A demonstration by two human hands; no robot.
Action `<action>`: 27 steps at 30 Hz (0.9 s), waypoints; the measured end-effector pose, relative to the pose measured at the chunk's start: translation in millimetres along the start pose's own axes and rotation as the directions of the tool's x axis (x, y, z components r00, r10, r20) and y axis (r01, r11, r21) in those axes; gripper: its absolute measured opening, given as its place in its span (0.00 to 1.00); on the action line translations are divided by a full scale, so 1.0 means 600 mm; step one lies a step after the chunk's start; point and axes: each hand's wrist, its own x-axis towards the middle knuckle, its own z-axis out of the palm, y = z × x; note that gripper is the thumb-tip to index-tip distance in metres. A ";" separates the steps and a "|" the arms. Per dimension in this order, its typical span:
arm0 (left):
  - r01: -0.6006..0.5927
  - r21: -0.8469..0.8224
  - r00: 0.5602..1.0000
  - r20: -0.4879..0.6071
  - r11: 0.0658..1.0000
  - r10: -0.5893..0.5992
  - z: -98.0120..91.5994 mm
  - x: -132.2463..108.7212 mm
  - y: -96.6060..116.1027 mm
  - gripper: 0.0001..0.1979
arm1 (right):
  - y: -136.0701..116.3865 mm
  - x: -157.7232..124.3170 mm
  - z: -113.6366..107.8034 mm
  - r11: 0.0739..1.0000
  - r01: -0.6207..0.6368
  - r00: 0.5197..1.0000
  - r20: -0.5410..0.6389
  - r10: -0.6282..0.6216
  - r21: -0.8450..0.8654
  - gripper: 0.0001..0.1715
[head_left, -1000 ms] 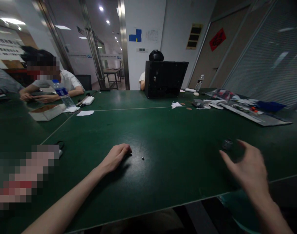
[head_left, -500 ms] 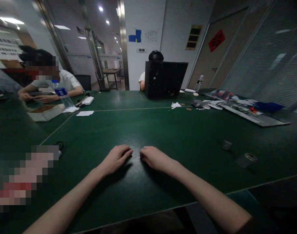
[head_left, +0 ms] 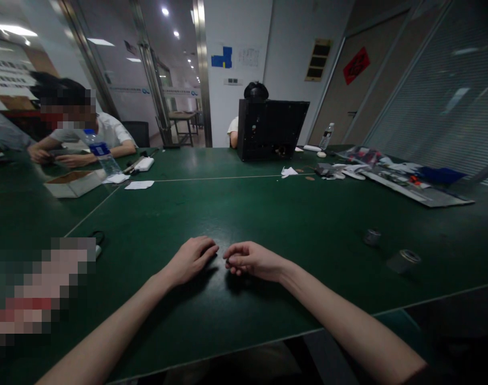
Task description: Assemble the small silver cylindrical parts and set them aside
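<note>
My left hand (head_left: pixel 193 259) rests on the green table (head_left: pixel 292 219) with its fingers curled under; nothing shows in it. My right hand (head_left: pixel 249 260) is just to its right, almost touching it, raised a little off the surface with its fingertips pinched together. Whatever the pinch holds is hidden by the fingers. Two small metal cylinders stand to the right of my right forearm: a smaller one (head_left: pixel 372 237) and a larger one (head_left: pixel 404 260) nearer the table's edge.
A black case (head_left: pixel 271 130) stands at the far middle with a person behind it. Another person sits at the far left by a water bottle (head_left: pixel 101 155) and an open cardboard box (head_left: pixel 73 183). Papers and boards (head_left: pixel 408 182) lie at the far right.
My right hand swung in from the far right to a small dark part lying by my left hand, covered it, then rose slightly in a pinch. The part no longer shows.
</note>
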 end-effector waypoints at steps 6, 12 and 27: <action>-0.004 -0.010 1.000 -0.014 1.000 0.004 0.001 -0.001 -0.003 0.19 | 0.008 0.005 0.002 0.994 -0.041 0.999 0.017 0.040 0.106 0.20; -0.010 -0.004 1.000 -0.006 1.000 0.010 0.002 -0.001 -0.005 0.20 | 0.009 0.006 0.002 0.993 -0.019 1.000 0.008 0.019 0.112 0.20; 0.005 -0.004 1.000 0.002 1.000 -0.005 0.000 -0.001 -0.001 0.20 | 0.010 0.003 -0.001 0.999 -0.010 1.000 -0.001 0.011 0.048 0.20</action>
